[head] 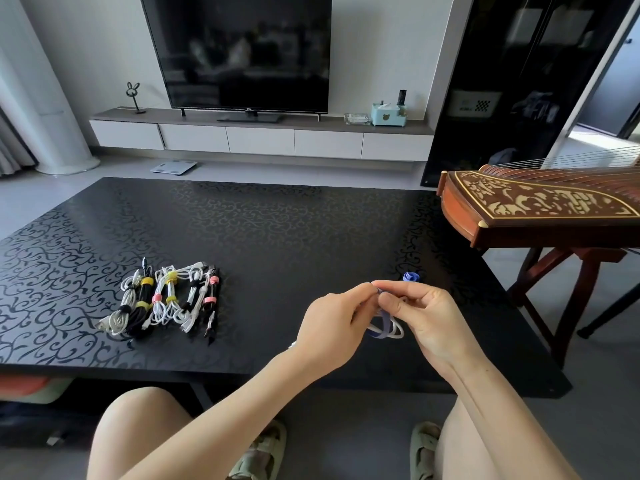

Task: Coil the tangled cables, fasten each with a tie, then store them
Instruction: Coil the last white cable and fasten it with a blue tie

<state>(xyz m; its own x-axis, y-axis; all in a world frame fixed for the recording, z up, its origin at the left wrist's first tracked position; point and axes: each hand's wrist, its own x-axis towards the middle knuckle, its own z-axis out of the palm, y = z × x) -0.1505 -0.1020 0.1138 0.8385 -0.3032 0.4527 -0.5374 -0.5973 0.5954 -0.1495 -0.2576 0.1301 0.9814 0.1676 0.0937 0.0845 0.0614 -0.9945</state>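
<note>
6 cable bundles (192, 299) tied, on table (277, 230), as far as overlap lets me count: 4 white, 2 black. 4 yellow ties (147, 281) on them. 3 pink ties (209, 300). 2 black ties (125, 309) that I can make out. 1 white cable (394, 332) in my grip. 1 purple tie (378, 330) held with it. 1 purple roll (411, 276) lying beyond my fingers. 2 hands, mine: left hand (332, 327), right hand (433, 323). 1 television (242, 53). 1 zither (540, 202). 2 sandals (258, 455). 1 tissue box (388, 116). 1 bathroom scale (173, 167).
</note>
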